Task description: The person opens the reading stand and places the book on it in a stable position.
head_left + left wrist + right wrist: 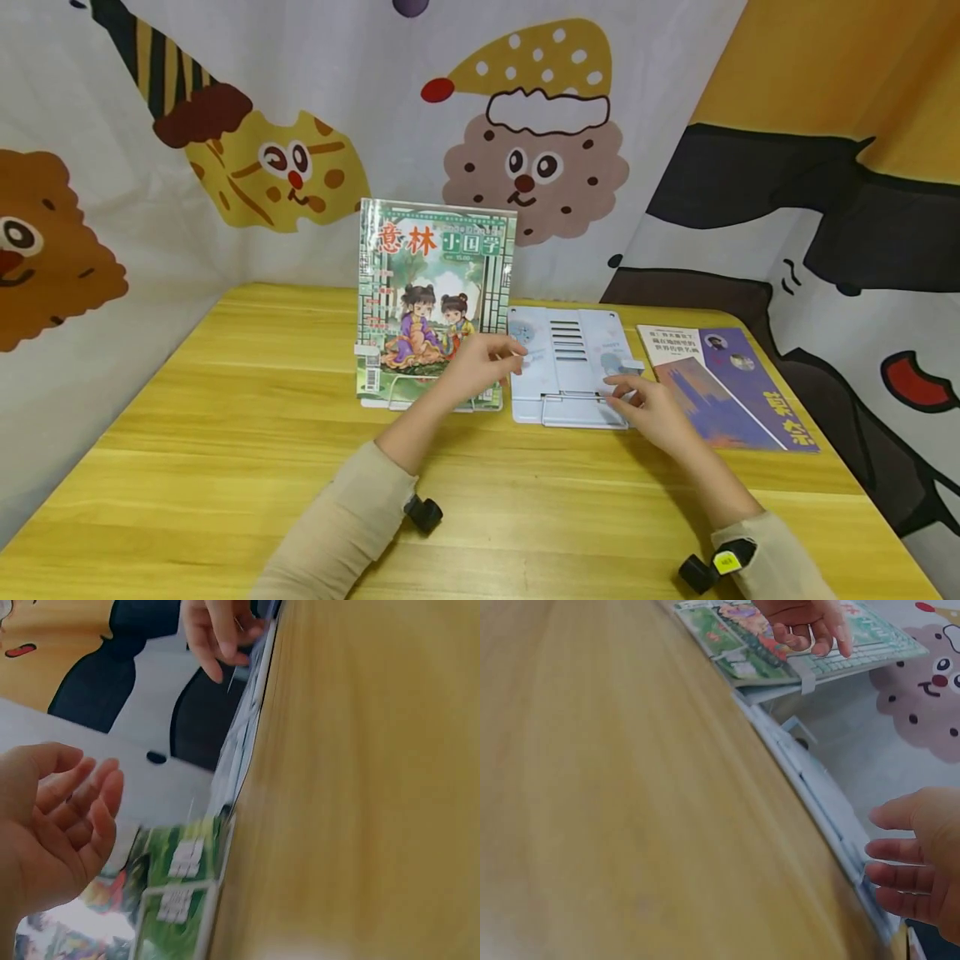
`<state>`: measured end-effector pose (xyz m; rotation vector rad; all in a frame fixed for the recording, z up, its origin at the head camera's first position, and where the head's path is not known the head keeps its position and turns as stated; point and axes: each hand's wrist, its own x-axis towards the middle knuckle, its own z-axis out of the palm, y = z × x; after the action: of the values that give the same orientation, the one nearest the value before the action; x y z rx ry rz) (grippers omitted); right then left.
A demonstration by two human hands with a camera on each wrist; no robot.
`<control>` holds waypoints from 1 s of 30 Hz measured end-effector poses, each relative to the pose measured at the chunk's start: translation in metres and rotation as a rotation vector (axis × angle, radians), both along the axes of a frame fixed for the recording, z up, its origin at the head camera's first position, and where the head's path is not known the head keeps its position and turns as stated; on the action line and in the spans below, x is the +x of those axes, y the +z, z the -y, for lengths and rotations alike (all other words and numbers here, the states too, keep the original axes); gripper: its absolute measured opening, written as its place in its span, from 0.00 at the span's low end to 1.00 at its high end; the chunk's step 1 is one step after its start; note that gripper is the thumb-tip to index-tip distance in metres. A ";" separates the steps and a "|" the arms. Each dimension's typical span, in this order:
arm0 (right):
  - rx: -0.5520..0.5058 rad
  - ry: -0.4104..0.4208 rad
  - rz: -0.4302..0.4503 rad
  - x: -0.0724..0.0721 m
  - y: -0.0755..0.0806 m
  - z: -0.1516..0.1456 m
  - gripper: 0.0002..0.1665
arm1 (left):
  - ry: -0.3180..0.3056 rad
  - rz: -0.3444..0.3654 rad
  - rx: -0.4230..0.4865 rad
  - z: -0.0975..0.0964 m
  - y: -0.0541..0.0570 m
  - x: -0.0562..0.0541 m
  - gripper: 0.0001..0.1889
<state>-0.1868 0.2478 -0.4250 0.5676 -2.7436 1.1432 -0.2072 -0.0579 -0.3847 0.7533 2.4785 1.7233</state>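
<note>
A green magazine (408, 275) with two drawn children on its cover stands upright, leaning back on a stand with a wire rest at its foot. Beside it on the table lies a pale blue folding book stand (528, 375) with slots and a wire rest (551, 408). My left hand (476, 367) hovers in front of the magazine's right edge, fingers loosely bent and holding nothing. Near the right edge of the blue stand, by its small side clip (633, 365), is my right hand (651, 410), its fingers relaxed with nothing gripped. Whether its fingertips touch the stand I cannot tell.
A purple and white book (738, 387) lies flat to the right of the blue stand. Behind the wooden table (225, 400) hangs a curtain (397, 125) printed with cartoon figures. Both sleeves carry small black wrist cameras.
</note>
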 end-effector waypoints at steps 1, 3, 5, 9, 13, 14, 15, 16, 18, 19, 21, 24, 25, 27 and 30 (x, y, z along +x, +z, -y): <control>0.002 0.004 0.001 0.001 -0.001 -0.002 0.17 | -0.012 0.012 0.000 -0.003 -0.002 0.001 0.10; 0.004 0.006 -0.002 0.003 -0.003 -0.003 0.17 | -0.029 0.029 -0.008 -0.008 -0.007 0.002 0.10; 0.015 0.007 -0.026 0.003 -0.005 -0.004 0.16 | -0.038 0.046 -0.025 -0.013 -0.013 0.003 0.11; 0.037 0.003 -0.068 0.004 -0.008 -0.003 0.16 | -0.037 0.053 -0.097 -0.023 -0.027 0.005 0.11; 0.051 -0.017 -0.073 0.005 -0.009 -0.003 0.16 | -0.035 0.091 -0.171 -0.030 -0.035 0.010 0.12; 0.052 -0.024 -0.069 0.005 -0.009 -0.003 0.16 | -0.037 0.097 -0.181 -0.032 -0.037 0.011 0.12; 0.054 -0.032 -0.064 0.004 -0.009 -0.003 0.16 | -0.037 0.101 -0.189 -0.034 -0.038 0.012 0.12; 0.056 -0.040 -0.057 0.004 -0.009 -0.003 0.16 | -0.040 0.103 -0.194 -0.036 -0.040 0.013 0.12; 0.065 -0.057 -0.047 0.004 -0.010 -0.003 0.15 | -0.039 0.090 -0.198 -0.039 -0.042 0.014 0.12; 0.070 -0.065 -0.045 0.003 -0.010 -0.003 0.15 | -0.036 0.077 -0.197 -0.040 -0.044 0.015 0.12; 0.078 -0.074 -0.041 0.003 -0.012 -0.003 0.13 | -0.022 0.061 -0.200 -0.043 -0.046 0.015 0.12; 0.069 -0.077 -0.042 0.004 -0.016 -0.006 0.13 | -0.003 0.056 -0.205 -0.046 -0.049 0.015 0.13; 0.057 -0.075 -0.043 0.005 -0.017 -0.007 0.13 | 0.003 0.054 -0.207 -0.046 -0.050 0.015 0.14; 0.022 -0.062 -0.045 0.005 -0.020 -0.010 0.14 | 0.020 0.041 -0.213 -0.048 -0.051 0.015 0.14; -0.030 -0.036 -0.057 0.005 -0.023 -0.013 0.16 | 0.054 0.007 -0.236 -0.050 -0.051 0.014 0.16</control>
<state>-0.1818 0.2608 -0.4482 0.5370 -2.6729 1.1405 -0.1929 -0.0075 -0.4357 0.6630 2.6569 1.4078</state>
